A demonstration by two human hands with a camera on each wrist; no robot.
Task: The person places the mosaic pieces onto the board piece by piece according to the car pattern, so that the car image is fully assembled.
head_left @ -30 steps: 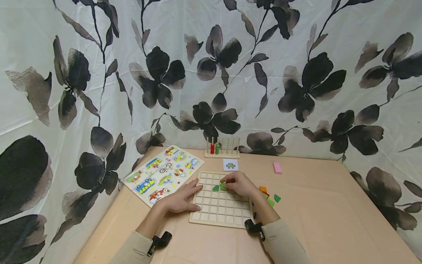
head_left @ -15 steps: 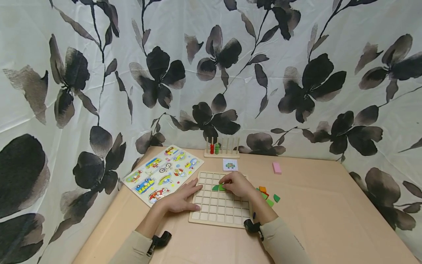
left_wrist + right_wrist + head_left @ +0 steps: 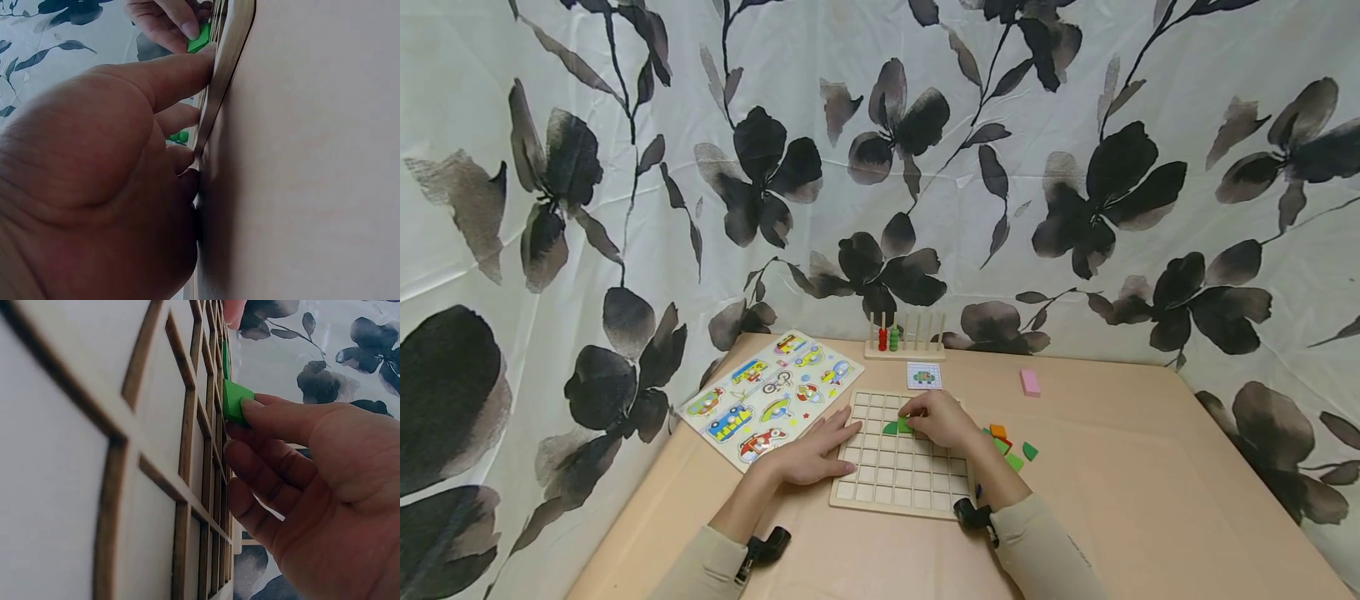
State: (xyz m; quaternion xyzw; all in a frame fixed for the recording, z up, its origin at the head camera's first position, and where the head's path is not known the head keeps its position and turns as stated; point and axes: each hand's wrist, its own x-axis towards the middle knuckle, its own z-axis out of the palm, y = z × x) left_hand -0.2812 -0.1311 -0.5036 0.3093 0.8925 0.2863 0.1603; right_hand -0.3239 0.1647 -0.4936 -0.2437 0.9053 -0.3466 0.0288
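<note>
Evidently the left hand (image 3: 811, 454) lies flat, fingers straight, on the grid board (image 3: 901, 487) at its nine o'clock edge (bracing it). At twelve o'clock, the right hand (image 3: 942, 419) pinches a green tile (image 3: 235, 400) over an upper cell beside a green quarter-round piece (image 3: 891, 428). The tile looks squarish, flat to the board; no clear long axis shows.

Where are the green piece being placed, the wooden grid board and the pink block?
green piece (image 3: 235, 400), right wrist view, its front face.
wooden grid board (image 3: 898, 477), head view, bare lower cells.
pink block (image 3: 1031, 382), head view, its top.
</note>
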